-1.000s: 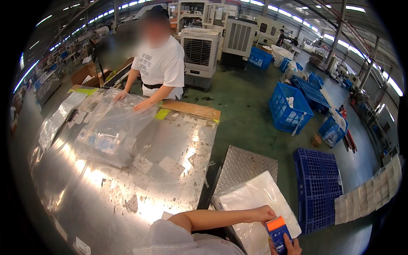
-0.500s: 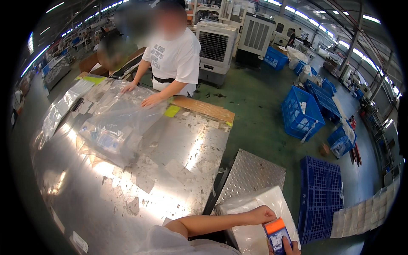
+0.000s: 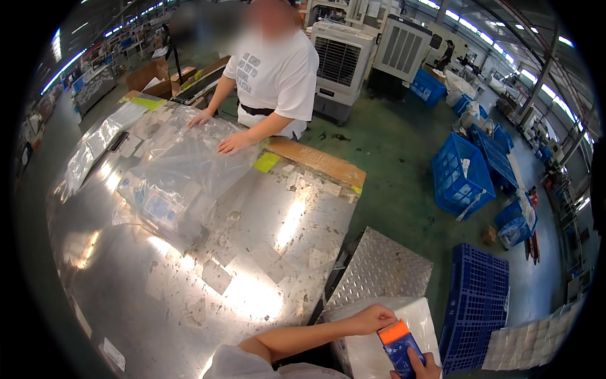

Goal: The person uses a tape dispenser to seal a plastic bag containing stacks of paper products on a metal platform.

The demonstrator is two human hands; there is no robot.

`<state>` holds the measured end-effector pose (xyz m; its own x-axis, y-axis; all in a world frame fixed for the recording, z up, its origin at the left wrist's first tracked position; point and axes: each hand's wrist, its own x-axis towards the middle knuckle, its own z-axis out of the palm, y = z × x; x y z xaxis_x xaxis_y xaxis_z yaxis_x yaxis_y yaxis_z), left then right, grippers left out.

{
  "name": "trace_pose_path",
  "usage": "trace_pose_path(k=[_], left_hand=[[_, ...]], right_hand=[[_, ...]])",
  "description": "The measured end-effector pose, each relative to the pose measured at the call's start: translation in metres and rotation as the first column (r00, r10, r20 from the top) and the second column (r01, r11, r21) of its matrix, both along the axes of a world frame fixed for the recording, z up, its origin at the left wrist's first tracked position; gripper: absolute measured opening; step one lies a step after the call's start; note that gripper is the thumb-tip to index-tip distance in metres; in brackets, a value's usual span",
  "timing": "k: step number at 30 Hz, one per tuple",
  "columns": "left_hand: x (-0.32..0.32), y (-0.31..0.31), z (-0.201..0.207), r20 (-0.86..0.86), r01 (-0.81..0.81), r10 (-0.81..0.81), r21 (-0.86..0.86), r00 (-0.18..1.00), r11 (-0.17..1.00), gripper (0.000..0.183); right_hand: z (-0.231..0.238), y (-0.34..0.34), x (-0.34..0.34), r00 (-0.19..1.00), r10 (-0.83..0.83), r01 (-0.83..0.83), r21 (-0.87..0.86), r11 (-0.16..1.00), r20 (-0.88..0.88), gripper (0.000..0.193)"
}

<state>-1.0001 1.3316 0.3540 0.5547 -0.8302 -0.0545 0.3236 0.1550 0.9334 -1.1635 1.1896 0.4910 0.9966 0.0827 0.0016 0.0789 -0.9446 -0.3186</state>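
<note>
Low in the view, my right hand (image 3: 424,365) grips a flat blue packet (image 3: 399,355) with a bright orange end (image 3: 393,331). The thumb lies along its printed face. My left hand (image 3: 374,319) is pinched beside the orange end; whether its fingertips hold anything is too small to tell. Both hands are over a white plastic-wrapped bundle (image 3: 413,309) to the right of the metal table.
Across the metal table (image 3: 303,252), a co-worker's hands (image 3: 235,142) rest on a clear plastic bag (image 3: 183,170). A diamond-plate platform (image 3: 385,265) lies beyond the bundle. A blue pallet (image 3: 476,303) stands to its right, with blue crates (image 3: 461,177) farther off.
The view has shifted slightly. My right hand has tilted the blue packet, so its face shows more blue and less glare. My left hand stays pinched near the orange end.
</note>
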Motion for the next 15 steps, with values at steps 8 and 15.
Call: trace_pose_path(k=[8, 15], left_hand=[[0.002, 0.000, -0.030, -0.056, 0.040, -0.031, 0.154, 0.998, 0.987, 0.024], [0.018, 0.002, -0.030, -0.013, -0.184, 0.186, 0.091, 0.982, 0.979, 0.017]], right_hand=[[-0.032, -0.003, 0.003, 0.991, 0.004, 0.005, -0.068, 0.998, 0.133, 0.064], [-0.054, -0.008, 0.028, 0.996, 0.074, -0.080, 0.128, 0.989, 0.056, 0.071]])
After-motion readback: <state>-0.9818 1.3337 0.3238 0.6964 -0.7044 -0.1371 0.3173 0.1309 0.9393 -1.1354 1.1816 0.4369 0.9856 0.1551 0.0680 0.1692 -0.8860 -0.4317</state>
